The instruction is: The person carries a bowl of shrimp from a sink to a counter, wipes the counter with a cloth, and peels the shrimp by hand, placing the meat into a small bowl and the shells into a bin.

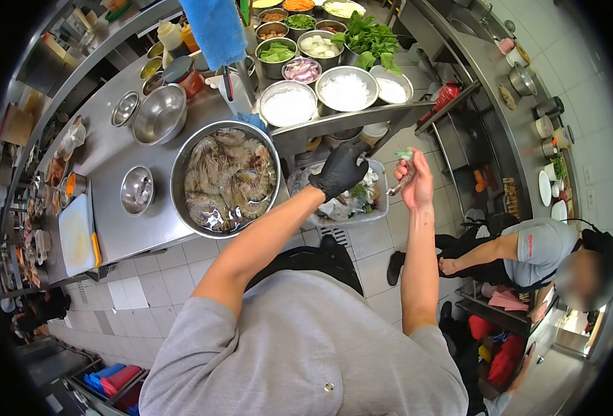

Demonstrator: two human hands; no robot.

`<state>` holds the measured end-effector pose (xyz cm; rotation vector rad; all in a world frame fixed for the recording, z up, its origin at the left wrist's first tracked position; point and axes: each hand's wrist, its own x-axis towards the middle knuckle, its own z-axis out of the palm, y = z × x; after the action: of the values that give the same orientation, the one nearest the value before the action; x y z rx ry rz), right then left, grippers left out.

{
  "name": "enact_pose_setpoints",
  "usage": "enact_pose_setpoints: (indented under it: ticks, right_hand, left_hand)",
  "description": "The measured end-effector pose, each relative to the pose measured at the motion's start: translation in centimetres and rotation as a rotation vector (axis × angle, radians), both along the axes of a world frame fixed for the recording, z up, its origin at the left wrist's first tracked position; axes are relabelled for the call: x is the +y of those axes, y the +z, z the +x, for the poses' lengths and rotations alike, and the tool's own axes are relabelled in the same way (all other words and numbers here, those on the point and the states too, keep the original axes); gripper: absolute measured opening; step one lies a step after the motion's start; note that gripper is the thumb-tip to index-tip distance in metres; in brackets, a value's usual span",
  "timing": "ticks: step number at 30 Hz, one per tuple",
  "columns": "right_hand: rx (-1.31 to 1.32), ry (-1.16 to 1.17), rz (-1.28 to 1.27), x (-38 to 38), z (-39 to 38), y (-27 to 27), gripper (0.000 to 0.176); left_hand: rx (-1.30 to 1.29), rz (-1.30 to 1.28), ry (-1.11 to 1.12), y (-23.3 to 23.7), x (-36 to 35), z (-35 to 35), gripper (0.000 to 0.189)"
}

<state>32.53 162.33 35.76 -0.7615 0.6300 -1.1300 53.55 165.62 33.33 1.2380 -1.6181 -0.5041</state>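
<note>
My left hand, in a black glove, hovers above a plastic bin of scraps, plastic and green leaves. Its fingers look curled, and whatever is in them is hidden. Bare, my right hand is closed on a greyish prawn to the right of the bin. A pale green bit shows at its fingertips. Large raw prawns lie in water in a wide steel bowl left of my gloved hand. Farther left, a small steel bowl holds a few pale pieces.
Pans of white shreds and cut vegetables line the counter ahead. A blue cloth hangs above it. Left are a steel bowl and a white cutting board with a yellow-handled knife. A person stands at right.
</note>
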Motion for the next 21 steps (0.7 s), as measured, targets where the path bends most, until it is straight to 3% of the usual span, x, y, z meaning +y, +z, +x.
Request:
enact_pose_setpoints:
  ticks: [5, 7, 12, 15, 21]
  right_hand:
    - [0.441, -0.073, -0.084, -0.9, 0.0, -1.2, 0.022]
    - [0.545, -0.064, -0.119, -0.8, 0.0, -1.6, 0.021]
    - [0.576, -0.063, -0.132, -1.1, 0.6, -2.7, 0.021]
    - [0.603, -0.053, -0.136, -1.0, 1.0, -2.8, 0.020]
    - [0.691, -0.039, -0.196, -1.0, 1.0, -3.6, 0.018]
  left_hand:
    - [-0.077, 0.257, -0.129, 0.9, 0.0, 0.4, 0.049]
    - [0.162, 0.260, -0.193, -0.5, -0.6, 0.4, 0.052]
    - [0.675, 0.494, -0.383, -1.3, -1.3, 1.9, 0.058]
    - [0.796, 0.647, -0.447, -1.1, -1.0, 2.8, 0.057]
    - [0.776, 0.688, -0.494, -2.2, -1.4, 2.9, 0.054]
